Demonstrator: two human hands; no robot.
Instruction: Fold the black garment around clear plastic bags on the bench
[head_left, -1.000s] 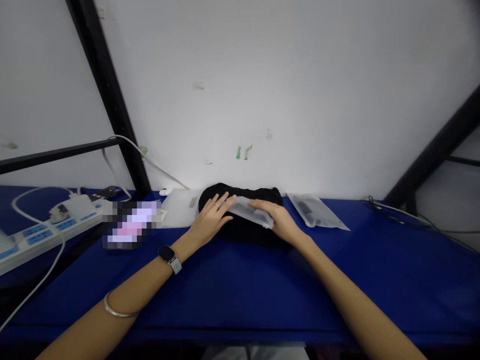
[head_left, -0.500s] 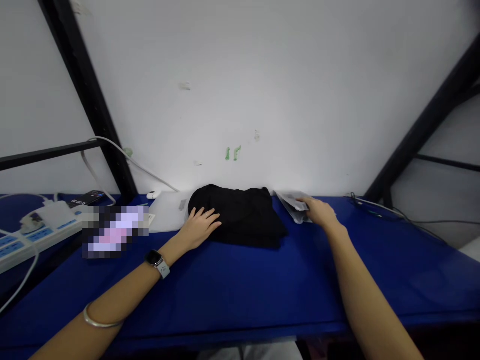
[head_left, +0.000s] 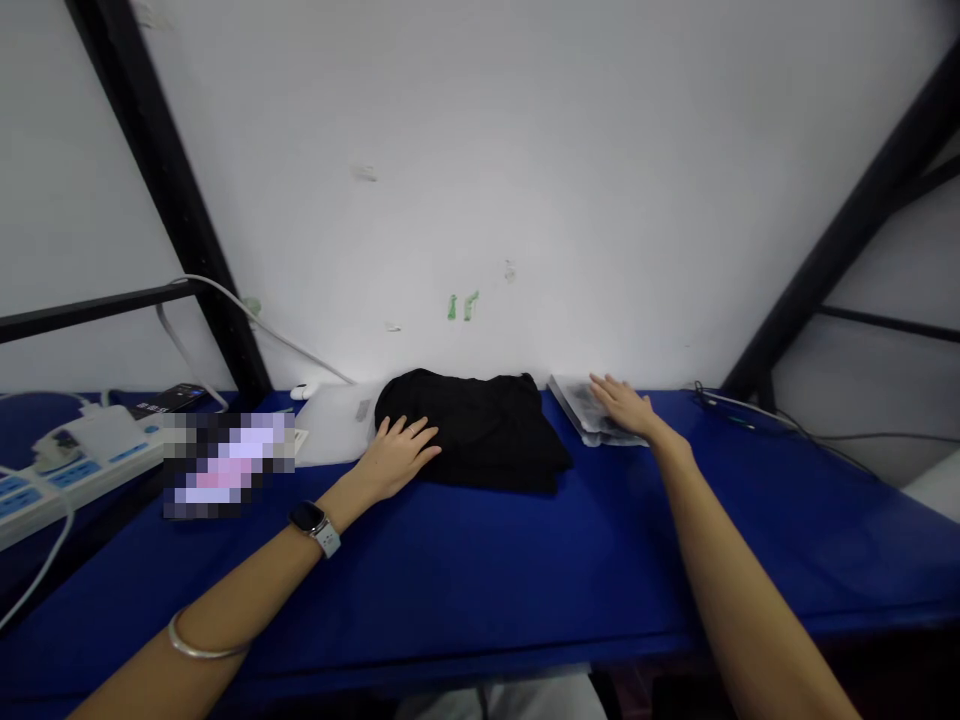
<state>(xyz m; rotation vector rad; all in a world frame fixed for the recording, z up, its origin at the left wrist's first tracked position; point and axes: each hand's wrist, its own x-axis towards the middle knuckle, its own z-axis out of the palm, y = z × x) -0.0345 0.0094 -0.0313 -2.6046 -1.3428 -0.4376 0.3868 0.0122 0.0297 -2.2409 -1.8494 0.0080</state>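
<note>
Left hand (head_left: 397, 458): fingers spread, touching black folded cloth (head_left: 472, 430) | Right hand (head_left: 624, 407): fingers spread on clear plastic bag (head_left: 576, 405), contents unclear | Both items lay side by side on blue table (head_left: 480, 570)

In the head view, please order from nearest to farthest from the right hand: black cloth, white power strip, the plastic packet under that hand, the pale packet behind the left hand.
1. Plastic packet: under the right hand, touching.
2. Black cloth: left of the hand.
3. Pale packet: left of the cloth.
4. White power strip: far left.
</note>
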